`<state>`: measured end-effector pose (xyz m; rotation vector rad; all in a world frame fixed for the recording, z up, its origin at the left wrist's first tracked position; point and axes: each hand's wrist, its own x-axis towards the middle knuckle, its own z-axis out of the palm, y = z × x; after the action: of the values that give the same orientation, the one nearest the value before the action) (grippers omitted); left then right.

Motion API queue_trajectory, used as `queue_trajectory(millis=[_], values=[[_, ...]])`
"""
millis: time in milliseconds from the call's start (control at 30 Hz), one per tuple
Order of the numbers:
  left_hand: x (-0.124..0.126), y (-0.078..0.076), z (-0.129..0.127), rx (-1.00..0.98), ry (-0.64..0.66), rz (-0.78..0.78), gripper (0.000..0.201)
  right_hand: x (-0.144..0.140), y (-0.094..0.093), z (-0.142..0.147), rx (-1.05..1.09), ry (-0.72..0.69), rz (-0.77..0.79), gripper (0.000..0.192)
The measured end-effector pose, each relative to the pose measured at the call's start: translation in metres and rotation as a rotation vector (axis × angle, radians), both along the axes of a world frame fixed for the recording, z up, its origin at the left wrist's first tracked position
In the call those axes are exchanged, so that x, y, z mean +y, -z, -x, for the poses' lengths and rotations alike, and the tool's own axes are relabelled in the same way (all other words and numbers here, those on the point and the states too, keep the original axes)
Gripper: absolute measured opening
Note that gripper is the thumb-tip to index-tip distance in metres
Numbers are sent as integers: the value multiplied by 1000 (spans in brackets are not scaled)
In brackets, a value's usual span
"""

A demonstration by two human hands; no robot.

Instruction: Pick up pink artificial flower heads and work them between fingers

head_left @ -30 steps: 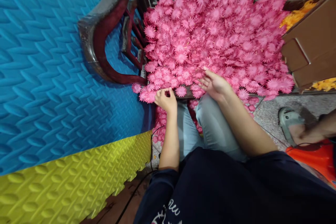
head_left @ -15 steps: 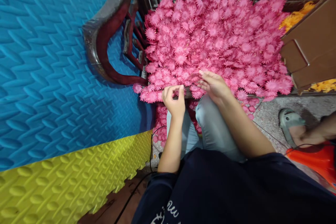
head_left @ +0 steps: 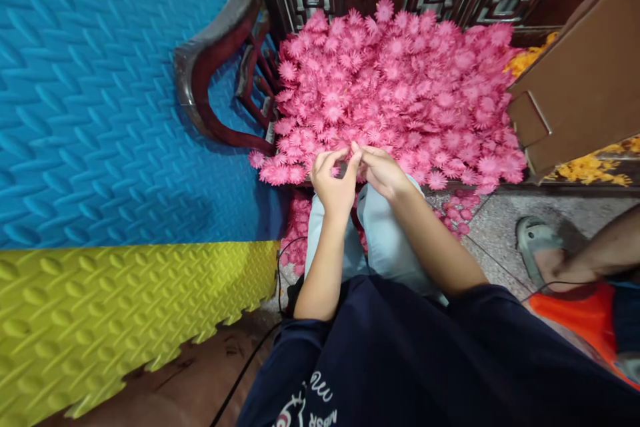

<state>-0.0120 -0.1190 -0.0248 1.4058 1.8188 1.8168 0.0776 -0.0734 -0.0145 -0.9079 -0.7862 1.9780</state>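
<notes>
A big heap of pink artificial flower heads (head_left: 400, 87) covers a dark wooden seat in front of me. My left hand (head_left: 334, 181) and my right hand (head_left: 381, 169) meet at the heap's near edge, above my knees in pale jeans (head_left: 385, 240). Their fingertips touch each other and pinch a small pink flower piece (head_left: 336, 171) between them. The piece is mostly hidden by the fingers.
A curved wooden armrest (head_left: 210, 60) stands at the left of the seat. Blue foam mat (head_left: 100, 93) and yellow foam mat (head_left: 115, 307) lie on the left. A brown cardboard box (head_left: 585, 73) and yellow flowers (head_left: 590, 168) are at right. Another person's sandalled foot (head_left: 537, 243) rests on the floor. Fallen pink flowers (head_left: 457, 210) lie below.
My left hand moved right and my right hand moved left from the heap until their fingertips met. The camera tilted a little, so the heap sits lower in view.
</notes>
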Motion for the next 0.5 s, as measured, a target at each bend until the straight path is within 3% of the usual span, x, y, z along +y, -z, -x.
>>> queue_trajectory(millis=[200,367,500], values=[[-5,-10,-6,-127,48,25,15,5,4,-10,-13,-72,-117,38],[-2,-2,0,-335,114,12,15,7,4,-9,85,-98,-30,39],[-3,1,-1,-424,72,-36,10,5,3,-5,73,-138,-48,43]])
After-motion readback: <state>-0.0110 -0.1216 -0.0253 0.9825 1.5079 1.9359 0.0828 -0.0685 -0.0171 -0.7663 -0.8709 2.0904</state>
